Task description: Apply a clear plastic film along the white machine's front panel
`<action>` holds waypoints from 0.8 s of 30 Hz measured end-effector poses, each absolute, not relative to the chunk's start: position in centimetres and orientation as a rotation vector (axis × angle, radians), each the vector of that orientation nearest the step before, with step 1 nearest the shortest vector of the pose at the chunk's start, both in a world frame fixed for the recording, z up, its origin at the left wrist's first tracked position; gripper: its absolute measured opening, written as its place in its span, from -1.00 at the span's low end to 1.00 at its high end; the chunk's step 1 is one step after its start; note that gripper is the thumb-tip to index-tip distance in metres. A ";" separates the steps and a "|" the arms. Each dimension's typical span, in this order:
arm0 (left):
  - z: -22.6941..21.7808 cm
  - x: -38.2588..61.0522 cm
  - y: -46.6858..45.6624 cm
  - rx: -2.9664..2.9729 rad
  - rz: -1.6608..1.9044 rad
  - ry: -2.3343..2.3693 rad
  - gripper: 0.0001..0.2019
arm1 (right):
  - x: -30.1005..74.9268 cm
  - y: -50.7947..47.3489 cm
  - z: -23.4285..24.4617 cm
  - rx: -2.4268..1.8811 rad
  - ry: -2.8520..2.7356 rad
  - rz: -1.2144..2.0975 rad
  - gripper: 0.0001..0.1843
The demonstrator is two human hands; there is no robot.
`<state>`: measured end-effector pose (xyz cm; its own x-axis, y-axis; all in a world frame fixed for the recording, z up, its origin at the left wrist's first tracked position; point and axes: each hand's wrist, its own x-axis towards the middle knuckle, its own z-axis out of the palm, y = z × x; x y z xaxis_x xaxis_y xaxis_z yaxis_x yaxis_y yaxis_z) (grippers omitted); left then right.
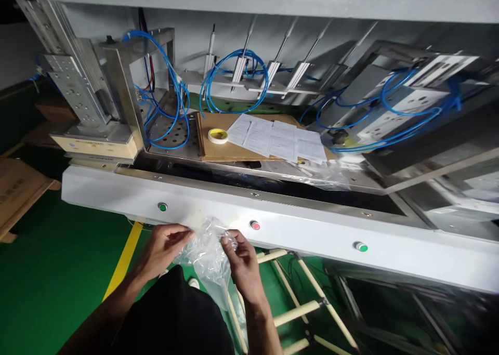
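A crumpled clear plastic bag (208, 256) hangs between my two hands in front of the white machine panel (312, 230). My left hand (163, 246) pinches the bag's top left edge. My right hand (241, 256) pinches its top right edge, fingers curled. Both hands sit just below the panel, between its green button (162, 207) and red button (254, 225). The bag's lower part drapes down over my dark clothing.
On the machine bed lie flat cardboard (222, 131), a roll of yellow tape (217, 135) and printed paper sheets (280, 139). Blue air hoses (234, 79) loop behind. Another green button (361, 247) sits to the right. A wooden rack (296, 303) and green floor lie below.
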<state>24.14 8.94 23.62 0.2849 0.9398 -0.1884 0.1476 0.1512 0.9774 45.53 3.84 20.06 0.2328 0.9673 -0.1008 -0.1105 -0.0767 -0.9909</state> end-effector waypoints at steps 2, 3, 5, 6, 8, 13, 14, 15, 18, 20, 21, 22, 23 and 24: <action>23.8 23.1 9.5 1.197 0.732 1.125 -0.61 | 45.9 3.7 20.3 -1.258 -0.884 1.180 -0.53; 23.9 22.9 9.7 1.121 0.702 1.127 -0.59 | 45.9 3.7 20.4 -1.219 -0.861 1.186 -0.54; 23.7 22.6 10.2 0.976 0.681 1.134 -0.55 | 45.6 3.9 20.8 -1.104 -0.778 1.215 -0.54; 23.6 22.5 10.4 0.935 0.689 1.136 -0.54 | 45.4 4.0 21.1 -1.038 -0.714 1.241 -0.53; 23.3 22.3 10.5 0.939 0.744 1.139 -0.54 | 45.0 4.4 21.7 -0.946 -0.572 1.276 -0.50; 22.3 21.6 9.5 1.350 1.054 1.272 -0.57 | 44.7 4.8 23.1 -1.034 -0.480 1.095 -0.42; 22.1 21.9 9.1 1.489 1.084 1.268 -0.57 | 44.5 4.8 23.2 -1.073 -0.516 1.071 -0.41; 21.9 22.3 8.8 1.630 1.106 1.240 -0.57 | 44.2 4.7 23.3 -1.114 -0.556 1.053 -0.42; 21.5 24.4 8.3 1.909 1.199 1.155 -0.70 | 43.1 4.4 23.2 -1.214 -0.649 0.991 -0.46; 21.3 25.4 8.3 1.904 1.258 1.168 -0.79 | 42.7 4.2 23.0 -1.259 -0.676 0.957 -0.47; 21.2 25.5 8.4 1.830 1.263 1.184 -0.78 | 42.7 4.2 22.9 -1.277 -0.679 0.949 -0.47; 21.2 25.5 8.6 1.712 1.260 1.201 -0.76 | 42.8 4.2 22.7 -1.292 -0.677 0.941 -0.46; 21.2 25.3 8.7 1.563 1.247 1.211 -0.74 | 43.1 4.2 22.6 -1.303 -0.672 0.935 -0.44; 21.2 25.0 8.9 1.397 1.236 1.218 -0.72 | 43.5 4.3 22.5 -1.309 -0.667 0.933 -0.43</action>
